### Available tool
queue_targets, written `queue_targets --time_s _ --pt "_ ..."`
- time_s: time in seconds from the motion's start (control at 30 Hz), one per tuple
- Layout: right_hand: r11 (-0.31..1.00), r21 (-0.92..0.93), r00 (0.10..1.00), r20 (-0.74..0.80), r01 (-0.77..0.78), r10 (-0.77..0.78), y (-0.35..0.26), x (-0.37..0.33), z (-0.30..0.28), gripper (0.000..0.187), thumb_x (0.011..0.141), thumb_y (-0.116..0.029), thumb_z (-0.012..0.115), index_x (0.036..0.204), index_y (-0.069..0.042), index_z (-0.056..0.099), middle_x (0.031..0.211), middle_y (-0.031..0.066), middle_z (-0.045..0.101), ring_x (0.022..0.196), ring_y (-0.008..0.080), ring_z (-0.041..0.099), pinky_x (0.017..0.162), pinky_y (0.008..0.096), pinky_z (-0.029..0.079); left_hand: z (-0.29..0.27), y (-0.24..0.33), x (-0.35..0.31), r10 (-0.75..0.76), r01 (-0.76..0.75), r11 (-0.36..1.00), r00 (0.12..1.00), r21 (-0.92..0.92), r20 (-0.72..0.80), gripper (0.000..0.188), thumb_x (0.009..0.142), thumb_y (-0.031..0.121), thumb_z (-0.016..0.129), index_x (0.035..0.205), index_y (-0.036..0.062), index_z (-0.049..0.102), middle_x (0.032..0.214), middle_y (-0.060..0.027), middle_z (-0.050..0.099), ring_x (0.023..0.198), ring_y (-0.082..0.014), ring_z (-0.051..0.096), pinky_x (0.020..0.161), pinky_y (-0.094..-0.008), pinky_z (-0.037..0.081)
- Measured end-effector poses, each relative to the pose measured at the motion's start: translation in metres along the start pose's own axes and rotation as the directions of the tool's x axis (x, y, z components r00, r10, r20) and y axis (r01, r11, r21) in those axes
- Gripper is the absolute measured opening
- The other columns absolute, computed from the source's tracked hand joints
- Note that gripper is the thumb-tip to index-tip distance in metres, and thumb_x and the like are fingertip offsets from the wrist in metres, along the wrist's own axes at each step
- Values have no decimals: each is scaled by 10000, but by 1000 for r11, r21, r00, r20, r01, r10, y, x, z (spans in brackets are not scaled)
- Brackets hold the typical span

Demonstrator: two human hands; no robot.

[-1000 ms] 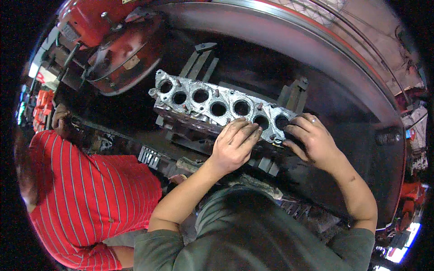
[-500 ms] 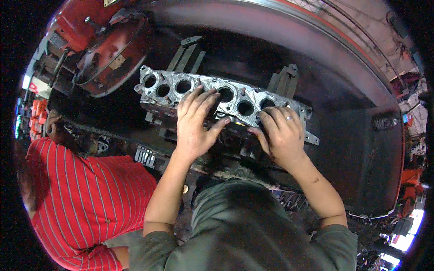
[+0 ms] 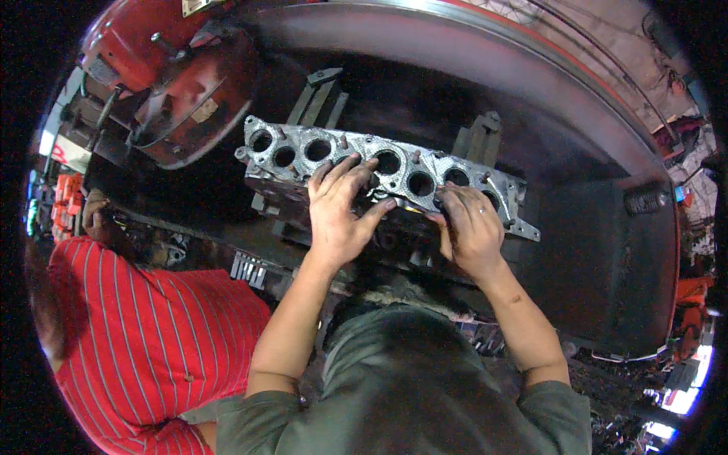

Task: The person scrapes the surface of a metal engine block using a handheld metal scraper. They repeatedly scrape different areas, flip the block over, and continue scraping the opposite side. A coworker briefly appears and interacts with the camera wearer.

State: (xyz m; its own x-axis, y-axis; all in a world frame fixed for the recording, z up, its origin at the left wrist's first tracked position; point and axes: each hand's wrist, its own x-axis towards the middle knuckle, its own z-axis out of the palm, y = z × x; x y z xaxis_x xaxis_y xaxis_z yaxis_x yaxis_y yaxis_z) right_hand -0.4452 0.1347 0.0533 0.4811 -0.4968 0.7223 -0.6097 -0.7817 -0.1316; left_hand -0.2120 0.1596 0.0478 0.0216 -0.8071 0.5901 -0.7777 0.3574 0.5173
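Note:
A long perforated silver metal gasket (image 3: pixel 362 145) with several round ports lies along the upper face of a dark engine cylinder head (image 3: pixel 277 183). Rusty studs stick up through it. My left hand (image 3: pixel 335 212) rests on the gasket's near middle, fingers stretched over its face and thumb apart at the near edge. Further right, my right hand (image 3: pixel 474 231) lies on the gasket, fingers bent over its face between ports and thumb near its lower edge. A ring is on one finger. Both hands touch the gasket without closing round anything; its underside is hidden.
Metal support bars (image 3: pixel 315 98) stand behind the cylinder head, with another support (image 3: pixel 478 140) further right. A large dark tub wall (image 3: pixel 455 53) curves round the back. Red machinery (image 3: pixel 189 114) is at far left. A person in a red striped shirt (image 3: pixel 152 326) is close on my left.
My right hand has slid left along the gasket, uncovering the port at its right end. My left hand stays on the middle section. The whole view has shifted slightly.

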Motion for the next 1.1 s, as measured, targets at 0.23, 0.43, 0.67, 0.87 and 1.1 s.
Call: queue_targets --time_s 0.23,0.43,0.67,0.87,1.1 --pt "998 -3 998 -3 -62 62 -13 13 -8 390 760 -109 806 1099 12 655 1065 182 686 966 365 671 900 472 540 3 -4 -1 47 -48 999 999 -19 -11 395 789 255 844 1093 86 657 1292 -46 700 1307 -277 580 1126 -495 322" --pt "988 -128 925 379 80 -26 -16 50 -25 373 822 -243 783 1098 -21 667 1104 143 662 1086 338 617 980 457 485 7 -9 -3 97 -96 995 994 11 -49 437 801 237 846 1165 92 655 1297 -36 700 1297 -253 597 1108 -473 344" --pt "885 -201 867 376 421 -328 -1 57 -5 170 834 -189 643 919 -43 660 962 119 663 1025 291 647 936 408 514 7 -9 -2 118 -119 993 989 -12 -87 311 839 224 805 1066 74 654 1249 -72 709 1241 -269 622 1077 -479 354" --pt "894 -170 881 322 415 -348 4 46 3 186 866 -205 636 915 -26 630 942 149 634 987 315 643 933 431 523 10 -11 -3 104 -106 994 991 -20 -89 310 854 223 786 1095 72 662 1245 -63 711 1249 -263 613 1087 -475 344" --pt "892 -189 883 329 410 -336 5 41 5 188 844 -197 600 896 -18 620 910 145 619 964 320 632 924 422 525 9 -10 -3 96 -99 995 992 -27 -78 311 859 175 779 1126 68 662 1241 -62 718 1249 -262 626 1089 -471 331"
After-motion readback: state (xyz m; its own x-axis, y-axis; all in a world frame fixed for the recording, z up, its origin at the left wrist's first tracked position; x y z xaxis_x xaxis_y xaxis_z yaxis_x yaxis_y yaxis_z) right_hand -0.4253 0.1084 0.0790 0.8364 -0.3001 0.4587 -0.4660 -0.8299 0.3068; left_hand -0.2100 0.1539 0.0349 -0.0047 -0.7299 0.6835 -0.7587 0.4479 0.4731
